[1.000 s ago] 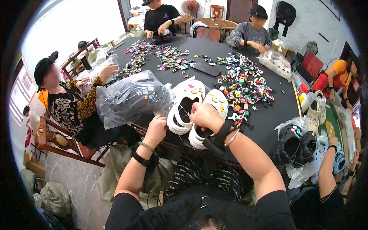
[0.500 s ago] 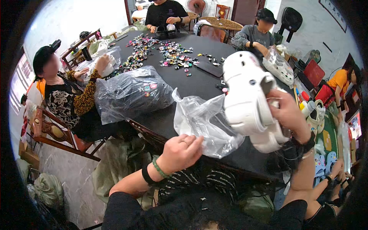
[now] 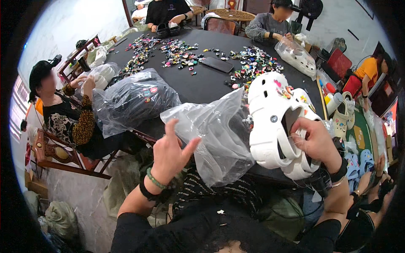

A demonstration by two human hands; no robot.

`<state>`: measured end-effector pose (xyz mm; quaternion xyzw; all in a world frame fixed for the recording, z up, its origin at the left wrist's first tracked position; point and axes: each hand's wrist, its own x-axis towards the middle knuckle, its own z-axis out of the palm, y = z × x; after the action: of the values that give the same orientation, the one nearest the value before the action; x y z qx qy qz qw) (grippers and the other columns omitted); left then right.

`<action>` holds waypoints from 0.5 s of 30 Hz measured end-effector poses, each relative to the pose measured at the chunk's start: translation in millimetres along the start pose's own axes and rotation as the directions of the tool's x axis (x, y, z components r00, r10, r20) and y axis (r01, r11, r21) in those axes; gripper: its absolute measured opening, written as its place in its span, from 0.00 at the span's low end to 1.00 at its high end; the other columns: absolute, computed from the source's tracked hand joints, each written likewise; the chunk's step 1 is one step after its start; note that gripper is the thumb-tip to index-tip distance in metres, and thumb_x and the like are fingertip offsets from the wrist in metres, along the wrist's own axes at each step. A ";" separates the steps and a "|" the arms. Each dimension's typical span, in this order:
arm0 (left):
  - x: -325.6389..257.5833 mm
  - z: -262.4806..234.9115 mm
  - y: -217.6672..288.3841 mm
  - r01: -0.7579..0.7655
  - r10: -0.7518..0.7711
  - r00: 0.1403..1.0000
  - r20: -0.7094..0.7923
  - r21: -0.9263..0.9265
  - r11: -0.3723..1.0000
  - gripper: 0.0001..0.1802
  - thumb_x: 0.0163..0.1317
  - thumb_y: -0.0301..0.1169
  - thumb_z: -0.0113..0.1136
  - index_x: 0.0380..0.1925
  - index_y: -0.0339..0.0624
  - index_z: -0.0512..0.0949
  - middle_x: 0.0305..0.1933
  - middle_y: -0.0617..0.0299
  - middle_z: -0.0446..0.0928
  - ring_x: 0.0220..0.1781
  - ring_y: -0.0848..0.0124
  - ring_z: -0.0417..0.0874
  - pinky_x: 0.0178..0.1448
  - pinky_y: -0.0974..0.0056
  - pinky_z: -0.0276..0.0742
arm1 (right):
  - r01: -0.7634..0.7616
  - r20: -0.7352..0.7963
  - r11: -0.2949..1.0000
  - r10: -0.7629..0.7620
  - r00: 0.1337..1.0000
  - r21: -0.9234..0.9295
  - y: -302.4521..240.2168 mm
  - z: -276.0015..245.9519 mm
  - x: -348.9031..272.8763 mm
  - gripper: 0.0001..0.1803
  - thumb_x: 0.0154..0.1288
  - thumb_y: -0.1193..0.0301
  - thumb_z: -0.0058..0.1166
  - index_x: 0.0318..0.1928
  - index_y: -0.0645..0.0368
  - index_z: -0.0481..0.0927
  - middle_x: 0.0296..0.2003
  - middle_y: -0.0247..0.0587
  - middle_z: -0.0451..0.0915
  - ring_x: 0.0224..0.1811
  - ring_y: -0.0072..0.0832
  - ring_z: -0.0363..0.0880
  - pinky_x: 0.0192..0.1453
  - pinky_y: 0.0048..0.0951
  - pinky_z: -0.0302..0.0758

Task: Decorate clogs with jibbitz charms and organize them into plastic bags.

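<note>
Black trousers with white lettering lie nearest, below the table edge, under the wearer's two reaching arms. The left hand, a green bracelet at its wrist, is raised with thumb and fingers spread and holds nothing; its thumb overlaps a clear plastic bag in the view, and whether they touch I cannot tell. The right hand is closed around the heel parts of a pair of white clogs, held up tilted to the right of that bag, toes pointing away, with colourful charms on their uppers. Farther left, a bulky clear bag of dark contents rests on the black table, beside a seated person in a patterned top. Beyond the clogs, a heap of small coloured charms spreads near a flat dark slab. At the far side, a person in grey sits behind a bagged white clog, and another in black handles black footwear.
</note>
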<state>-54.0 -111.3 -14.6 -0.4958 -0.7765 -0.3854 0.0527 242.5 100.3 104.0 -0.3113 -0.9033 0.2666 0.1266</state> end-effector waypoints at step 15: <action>-3.1 19.8 -73.4 0.337 -0.404 0.914 0.036 -0.621 0.707 0.47 0.62 0.15 0.54 0.75 0.40 0.39 0.28 0.59 0.80 0.24 0.77 0.78 0.31 0.69 0.78 | -0.054 0.048 0.998 0.053 0.997 0.025 -7.3 1.5 -15.6 0.08 0.56 0.70 0.60 0.35 0.60 0.79 0.21 0.42 0.79 0.21 0.30 0.78 0.31 0.30 0.74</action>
<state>-106.0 -116.2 -69.9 -0.2987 -0.6877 -0.6444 -0.1504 250.4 85.0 105.9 -0.3274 -0.8938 0.2890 0.1022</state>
